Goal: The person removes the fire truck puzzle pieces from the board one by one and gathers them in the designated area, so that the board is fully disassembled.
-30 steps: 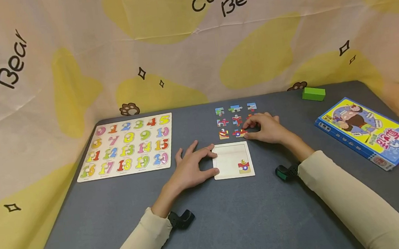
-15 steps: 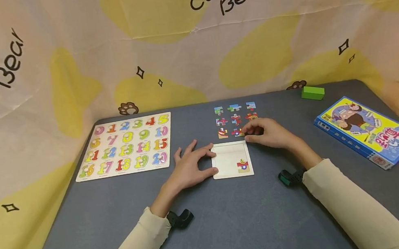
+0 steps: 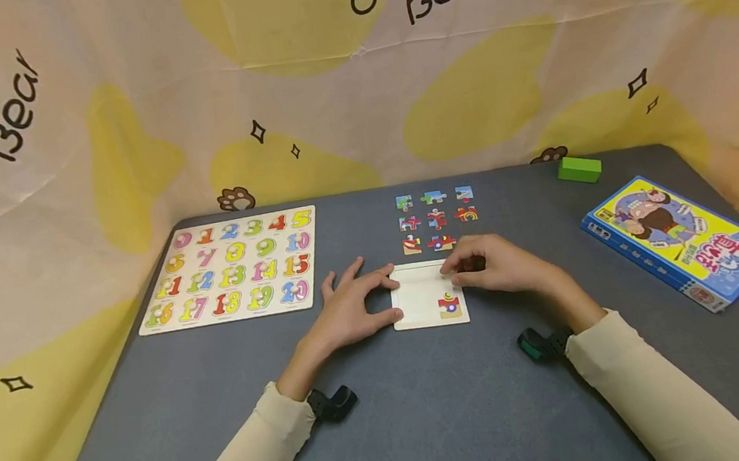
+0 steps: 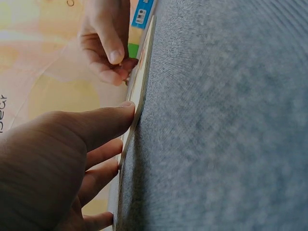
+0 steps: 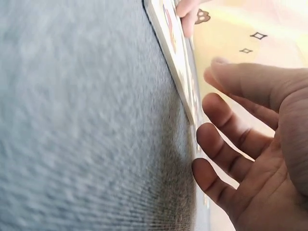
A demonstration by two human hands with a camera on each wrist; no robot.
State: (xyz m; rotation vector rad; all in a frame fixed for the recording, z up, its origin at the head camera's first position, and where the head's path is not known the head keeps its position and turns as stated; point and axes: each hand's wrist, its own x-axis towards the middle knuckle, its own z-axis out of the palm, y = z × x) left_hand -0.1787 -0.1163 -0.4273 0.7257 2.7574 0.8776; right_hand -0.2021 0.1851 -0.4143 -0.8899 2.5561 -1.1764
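Note:
A white puzzle tray [image 3: 418, 297] lies flat on the table, with one jigsaw piece [image 3: 450, 306] in its lower right corner. My left hand [image 3: 350, 312] presses its thumb and fingertips against the tray's left edge, fingers extended and spread. Over the tray's upper right part is my right hand [image 3: 500, 265], its fingers bent and thumb apart; I see nothing held between them. In the right wrist view the fingers [image 5: 219, 144] hang loosely beside the tray edge. Loose jigsaw pieces [image 3: 437, 219] lie in rows just behind the tray.
On the left lies a number puzzle board [image 3: 226, 269] filled with colourful numerals. A blue and yellow box [image 3: 682, 240] rests at the right, with a green block [image 3: 579, 170] farther back. A patterned cloth [image 3: 312, 85] hangs behind the grey table [image 3: 425, 414].
My right hand has moved from beside the rows of loose pieces toward me, over the tray's upper right. The left hand stays at the tray's left edge.

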